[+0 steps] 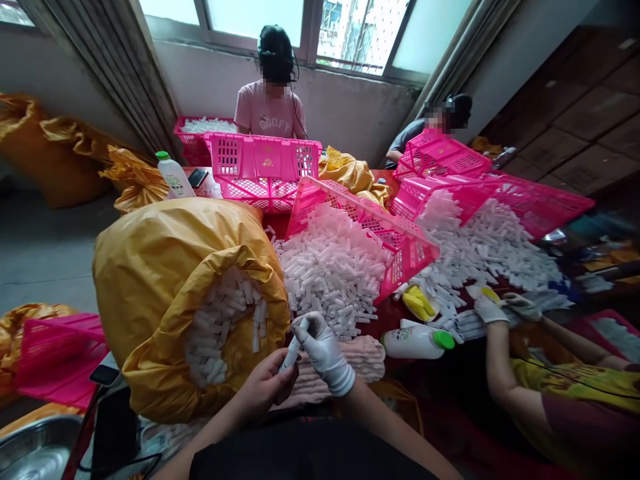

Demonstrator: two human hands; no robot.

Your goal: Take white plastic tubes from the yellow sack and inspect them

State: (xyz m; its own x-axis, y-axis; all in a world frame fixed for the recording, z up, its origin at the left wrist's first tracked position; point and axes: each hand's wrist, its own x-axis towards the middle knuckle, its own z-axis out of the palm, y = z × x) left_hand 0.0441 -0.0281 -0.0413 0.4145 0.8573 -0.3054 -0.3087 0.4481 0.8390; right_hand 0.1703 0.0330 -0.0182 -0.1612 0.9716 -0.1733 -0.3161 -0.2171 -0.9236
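Note:
A small white plastic tube (291,352) is held upright at a tilt between my two hands. Around its lower end, the fingers of my bare left hand (270,381) are closed. My right hand (323,350), in a white glove, pinches the upper end. Beyond my hands lies a big heap of similar white tubes (335,273), spilling from a tipped pink basket (400,243). To the left, a large yellow sack (165,247) lies with its mouth toward me and more white tubes (215,327) inside. Under my hands is a pale pink ribbed cloth (357,360).
A white bottle with a green cap (417,341) lies to the right, near a dish of yellow pieces (419,303). A co-worker's gloved hands (493,309) work at far right. Two people sit across, behind pink baskets (265,167). A metal basin (40,447) is at lower left.

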